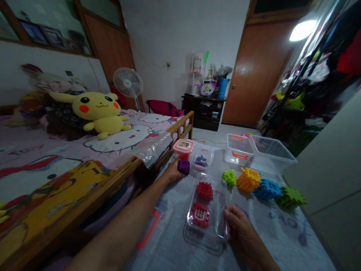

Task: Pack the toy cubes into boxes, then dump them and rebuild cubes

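My left hand (172,172) is closed around a small purple interlocking-block cube (184,166) at the left edge of the grey cloth-covered table. A clear plastic box (217,205) lies in front of me, with two red interlocking-block pieces (205,191) in its left part; the nearer one has a white grid in its middle. My right hand (239,223) pinches the box's right edge. Beyond it, to the right, block cubes stand in a slanting row: lime green (229,178), orange-yellow (248,179), blue (267,189) and darker green (290,198).
Behind my left hand are a pink-lidded tub (184,146) and a small clear box (208,155) with dark blue pieces. Two clear bins (272,152) stand at the table's back right. A clear lid with a red clip (149,229) lies under my left forearm. A wooden bed rail (113,184) borders the left.
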The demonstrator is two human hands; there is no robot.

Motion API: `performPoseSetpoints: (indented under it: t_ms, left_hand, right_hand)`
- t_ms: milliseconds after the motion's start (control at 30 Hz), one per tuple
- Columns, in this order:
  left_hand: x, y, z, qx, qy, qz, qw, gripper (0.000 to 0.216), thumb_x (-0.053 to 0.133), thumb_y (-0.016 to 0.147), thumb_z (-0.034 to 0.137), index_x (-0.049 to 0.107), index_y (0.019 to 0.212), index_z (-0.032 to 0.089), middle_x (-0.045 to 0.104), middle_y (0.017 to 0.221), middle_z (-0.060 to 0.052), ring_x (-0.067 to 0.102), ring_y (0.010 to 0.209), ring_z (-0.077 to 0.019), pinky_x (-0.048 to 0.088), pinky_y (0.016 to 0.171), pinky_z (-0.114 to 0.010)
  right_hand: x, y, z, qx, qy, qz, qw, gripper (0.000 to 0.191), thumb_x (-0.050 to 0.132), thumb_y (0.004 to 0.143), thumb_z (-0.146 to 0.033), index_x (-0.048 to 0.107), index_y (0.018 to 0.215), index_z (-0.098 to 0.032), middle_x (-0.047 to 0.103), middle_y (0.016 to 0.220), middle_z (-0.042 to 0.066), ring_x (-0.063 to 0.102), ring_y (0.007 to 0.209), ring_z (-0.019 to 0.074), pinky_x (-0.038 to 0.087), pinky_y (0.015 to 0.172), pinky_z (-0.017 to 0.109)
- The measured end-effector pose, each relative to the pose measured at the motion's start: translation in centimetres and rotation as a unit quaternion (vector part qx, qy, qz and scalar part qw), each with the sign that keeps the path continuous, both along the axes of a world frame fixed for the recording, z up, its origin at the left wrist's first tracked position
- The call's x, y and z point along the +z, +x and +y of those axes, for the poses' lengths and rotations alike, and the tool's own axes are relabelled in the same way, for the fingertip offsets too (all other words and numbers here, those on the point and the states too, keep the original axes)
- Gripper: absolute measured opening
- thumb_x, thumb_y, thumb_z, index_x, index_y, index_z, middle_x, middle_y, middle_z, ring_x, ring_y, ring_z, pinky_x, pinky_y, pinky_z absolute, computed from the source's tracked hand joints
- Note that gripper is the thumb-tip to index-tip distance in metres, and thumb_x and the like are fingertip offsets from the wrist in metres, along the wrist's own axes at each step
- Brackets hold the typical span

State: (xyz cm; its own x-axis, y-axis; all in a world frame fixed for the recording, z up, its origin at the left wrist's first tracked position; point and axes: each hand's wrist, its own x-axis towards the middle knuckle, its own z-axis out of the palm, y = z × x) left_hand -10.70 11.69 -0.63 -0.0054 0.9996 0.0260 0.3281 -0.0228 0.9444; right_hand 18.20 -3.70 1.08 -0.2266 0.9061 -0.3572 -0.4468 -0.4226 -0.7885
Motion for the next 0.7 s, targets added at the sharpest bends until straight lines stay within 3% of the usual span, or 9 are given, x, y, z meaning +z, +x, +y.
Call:
performPoseSetpoints:
  t_ms: [233,567,700]
  left_hand:
    - [-0.4,-0.5,0.4,-0.045,0.034,0.104,0.993,0.032,0.062,0.093,0.036,0.06,0.118,0.016,0.063,0.118,-0.008,0.064,0.102,-0.0212,0.055,0.087,-0.043]
    - [-0.5,-1.7,-1.0,-0.056,0.057,0.156,0.984,0.03,0.062,0.093,0.036,0.061,0.114,0.015,0.065,0.109,-0.006,0.065,0.095,-0.0194,0.055,0.085,-0.041]
    - [0.0,-2.4,-1.9,-0.056,0.055,0.161,0.984,0.044,0.081,0.069,0.027,0.063,0.107,0.014,0.068,0.097,-0.005,0.064,0.089,-0.0214,0.051,0.084,-0.038]
  right_hand:
    - [-0.4,0.1,0.1,0.007,0.007,-0.004,1.0,0.042,0.087,0.065,-0.044,0.055,0.068,-0.018,0.053,0.053,-0.007,0.047,0.043,0.0066,0.038,0.042,0.019]
    - [-0.4,-0.1,-0.1,0.007,0.019,0.0,1.0,0.039,0.083,0.071,-0.045,0.054,0.071,-0.019,0.053,0.055,-0.007,0.046,0.044,0.0061,0.039,0.044,0.019]
    - [0.2,0.4,0.0,-0.018,0.008,-0.006,1.0,0.042,0.082,0.069,-0.05,0.054,0.073,-0.019,0.051,0.056,-0.008,0.045,0.043,0.0055,0.038,0.041,0.018]
